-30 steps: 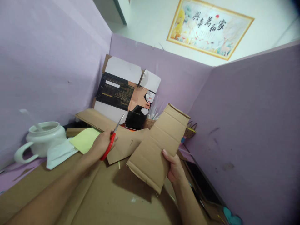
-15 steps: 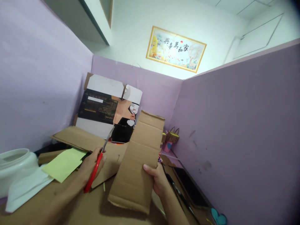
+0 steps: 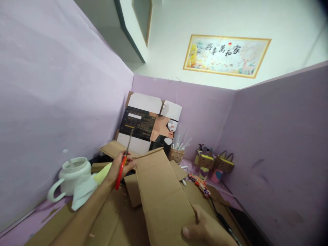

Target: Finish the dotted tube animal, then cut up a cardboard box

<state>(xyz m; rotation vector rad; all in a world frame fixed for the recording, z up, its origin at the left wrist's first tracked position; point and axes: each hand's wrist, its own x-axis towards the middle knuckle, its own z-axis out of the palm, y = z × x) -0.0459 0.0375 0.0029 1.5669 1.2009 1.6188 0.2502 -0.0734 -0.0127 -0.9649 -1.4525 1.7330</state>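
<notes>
My left hand (image 3: pixel 120 171) is closed around red-handled scissors (image 3: pixel 119 176), whose blades point up and away from me. The fingertips of that hand reach the left edge of a long brown cardboard piece (image 3: pixel 164 198). My right hand (image 3: pixel 205 225) grips the same piece at its lower right, thumb on top and the other fingers mostly hidden. The piece slants toward me above the table. A smaller cardboard scrap (image 3: pixel 133 189) lies under its left side.
A white teapot-like vessel (image 3: pixel 75 177) and white tissue (image 3: pixel 83 193) are at left. A flattened printed box (image 3: pixel 140 123) leans on the back partition. A basket of pens (image 3: pixel 176 154) and small decorated cardboard crafts (image 3: pixel 206 162) stand behind. Purple partitions (image 3: pixel 276 153) enclose the table.
The view has swung left. The cardboard has turned, its far end now near my left hand and its near end closer to me. Both hands keep their holds.
</notes>
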